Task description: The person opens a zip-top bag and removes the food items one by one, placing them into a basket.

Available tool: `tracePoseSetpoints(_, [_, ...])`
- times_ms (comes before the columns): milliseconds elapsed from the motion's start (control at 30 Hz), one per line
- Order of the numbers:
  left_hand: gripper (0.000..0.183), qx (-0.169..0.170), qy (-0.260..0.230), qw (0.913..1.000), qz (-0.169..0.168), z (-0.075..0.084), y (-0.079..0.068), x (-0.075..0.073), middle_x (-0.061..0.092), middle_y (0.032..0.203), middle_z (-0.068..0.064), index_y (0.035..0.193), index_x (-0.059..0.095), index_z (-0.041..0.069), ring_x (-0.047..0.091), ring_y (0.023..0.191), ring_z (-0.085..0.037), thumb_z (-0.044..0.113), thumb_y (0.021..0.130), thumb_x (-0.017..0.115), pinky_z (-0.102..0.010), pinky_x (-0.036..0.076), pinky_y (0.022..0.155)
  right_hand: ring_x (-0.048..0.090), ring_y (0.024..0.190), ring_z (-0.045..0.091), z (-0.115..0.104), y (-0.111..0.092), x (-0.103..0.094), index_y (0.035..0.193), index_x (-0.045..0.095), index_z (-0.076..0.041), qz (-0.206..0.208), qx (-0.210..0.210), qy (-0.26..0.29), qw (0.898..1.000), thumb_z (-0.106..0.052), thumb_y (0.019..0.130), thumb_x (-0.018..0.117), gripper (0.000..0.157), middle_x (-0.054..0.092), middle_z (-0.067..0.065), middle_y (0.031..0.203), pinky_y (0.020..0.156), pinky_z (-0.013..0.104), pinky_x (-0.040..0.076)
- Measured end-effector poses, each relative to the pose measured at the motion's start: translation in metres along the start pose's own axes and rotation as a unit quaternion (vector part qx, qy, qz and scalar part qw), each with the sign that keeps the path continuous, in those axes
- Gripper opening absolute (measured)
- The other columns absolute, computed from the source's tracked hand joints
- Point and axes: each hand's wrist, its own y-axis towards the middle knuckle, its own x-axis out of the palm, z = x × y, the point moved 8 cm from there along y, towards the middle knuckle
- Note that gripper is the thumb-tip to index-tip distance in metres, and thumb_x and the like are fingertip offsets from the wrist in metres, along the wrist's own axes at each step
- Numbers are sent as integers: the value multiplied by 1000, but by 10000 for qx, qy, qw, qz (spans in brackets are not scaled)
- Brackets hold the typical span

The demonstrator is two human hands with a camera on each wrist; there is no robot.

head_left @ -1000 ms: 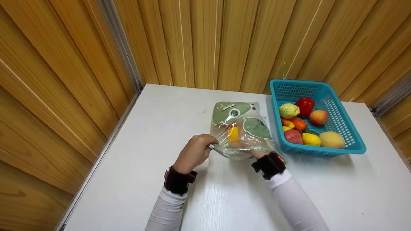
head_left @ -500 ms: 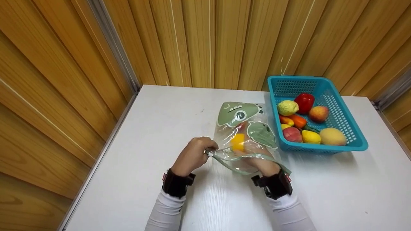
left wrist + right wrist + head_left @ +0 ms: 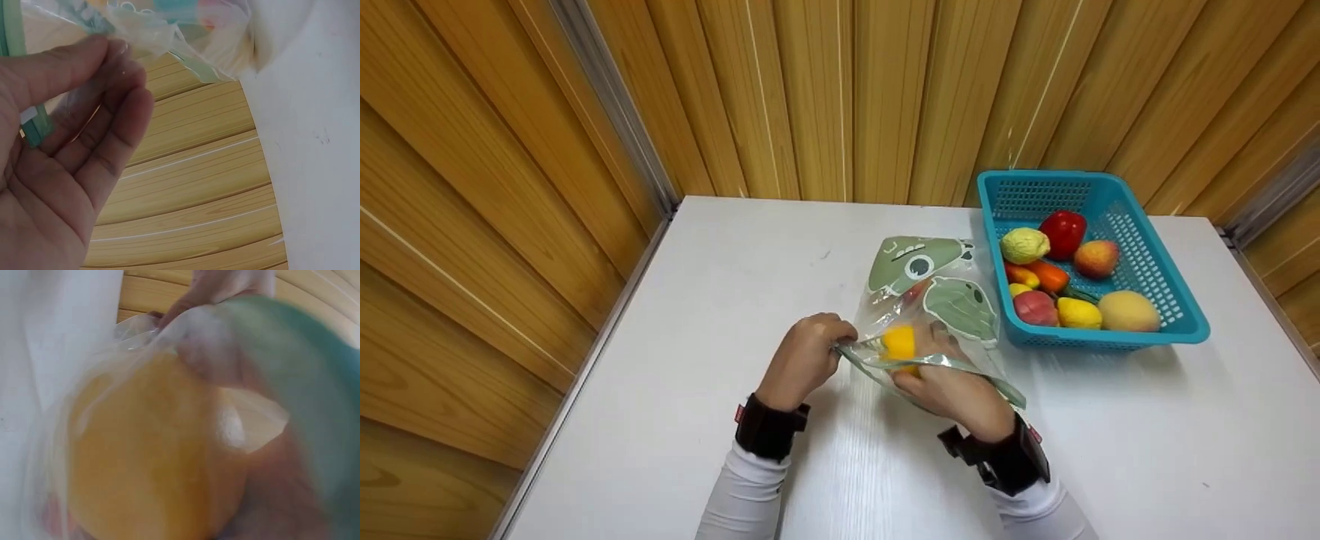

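Note:
A clear zip bag point(image 3: 870, 304) with green cartoon prints lies at the middle of the table, its mouth toward me. At the mouth's left corner, my left hand point(image 3: 808, 356) pinches the green-edged rim; the left wrist view shows this hand's thumb point(image 3: 62, 67) and fingers around the film. My right hand point(image 3: 956, 394) reaches through the mouth and grips a yellow bell pepper point(image 3: 898, 343) just inside. The pepper point(image 3: 140, 450) fills much of the blurred right wrist view, with film in front of it. Something red point(image 3: 916, 291) shows deeper in the bag, partly covered by a print.
Right of the bag stands a blue basket point(image 3: 1183, 300). It holds a red bell pepper point(image 3: 1063, 234), a peach point(image 3: 1096, 259), a yellow lemon point(image 3: 1078, 313), a tan round fruit point(image 3: 1129, 311) and several others. Wood-patterned walls point(image 3: 810, 97) close off the back and left.
My right hand has drawn back toward me with the yellow bell pepper, bringing it near the bag's mouth. My left hand keeps its pinch on the rim.

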Motion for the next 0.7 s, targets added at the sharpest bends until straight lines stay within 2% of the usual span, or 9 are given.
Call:
tracePoseSetpoints(33, [32, -14, 54, 10000, 42, -1, 0, -1, 65, 72, 0, 81, 76, 9, 60, 69, -15, -21, 74, 67, -29, 55, 66, 52, 83, 30, 3, -1, 0, 114, 54, 6, -316, 422, 454, 9976, -24, 87, 71, 44, 53, 19, 99, 72, 41, 52])
tracePoseSetpoints(100, [32, -63, 150, 9998, 107, -2, 0, -2, 63, 71, -1, 80, 75, 9, 59, 68, -16, -21, 74, 66, -29, 55, 65, 51, 79, 28, 5, -4, -1, 113, 55, 7, -831, 1104, 1312, 9817, -23, 88, 71, 41, 54, 17, 96, 67, 38, 49])
tracePoseSetpoints(167, [32, -94, 205, 9996, 166, -3, 0, -4, 63, 70, -1, 79, 75, 9, 59, 67, -16, -21, 74, 66, -30, 54, 64, 49, 80, 23, 2, -7, -4, 116, 58, 3, -1157, 1347, 1753, 9684, -23, 88, 72, 41, 54, 12, 99, 66, 33, 45])
tracePoseSetpoints(200, [32, -107, 210, 9995, 193, -3, 0, -5, 63, 70, -1, 79, 75, 9, 59, 66, -16, -21, 74, 67, -30, 54, 64, 49, 79, 20, 0, -7, -6, 112, 60, 1, -1228, 1349, 1898, 9647, -22, 88, 73, 35, 54, 9, 97, 65, 32, 43])
tracePoseSetpoints(267, [31, -128, 200, 9994, 241, -2, 0, -6, 64, 70, -2, 80, 76, 9, 59, 66, -17, -21, 75, 67, -31, 55, 64, 48, 76, 18, -5, -8, -13, 105, 62, -3, -1182, 1228, 1931, 9663, -21, 87, 76, 29, 53, 3, 88, 65, 31, 41])
tracePoseSetpoints(333, [30, -150, 177, 9993, 282, -2, 0, -7, 65, 71, -2, 80, 76, 8, 60, 66, -17, -20, 75, 68, -31, 55, 65, 50, 79, 18, -7, -10, -21, 112, 62, -4, -994, 1133, 1772, 9726, -21, 85, 78, 36, 54, 1, 90, 68, 32, 43])
tracePoseSetpoints(400, [30, -182, 169, 9992, 309, -3, 0, -8, 65, 71, -2, 80, 77, 8, 59, 65, -17, -21, 74, 69, -32, 55, 65, 52, 79, 21, -6, -11, -26, 116, 61, -3, -869, 1166, 1763, 9735, -20, 84, 80, 41, 55, 3, 88, 70, 35, 45])
tracePoseSetpoints(533, [30, -203, 141, 9992, 325, -4, 0, -8, 64, 70, -2, 80, 76, 7, 58, 65, -16, -21, 74, 68, -31, 54, 64, 56, 87, 27, -5, -14, -33, 131, 55, -1, -779, 1139, 1653, 9765, -22, 84, 82, 58, 59, 10, 99, 77, 42, 50])
tracePoseSetpoints(700, [29, -195, 89, 9992, 336, -4, -1, -10, 64, 70, -2, 81, 77, 7, 59, 65, -16, -20, 73, 70, -31, 55, 64, 56, 93, 29, 0, -17, -39, 136, 54, -2, -859, 1188, 1812, 9724, -26, 85, 82, 63, 60, 13, 109, 80, 43, 51])
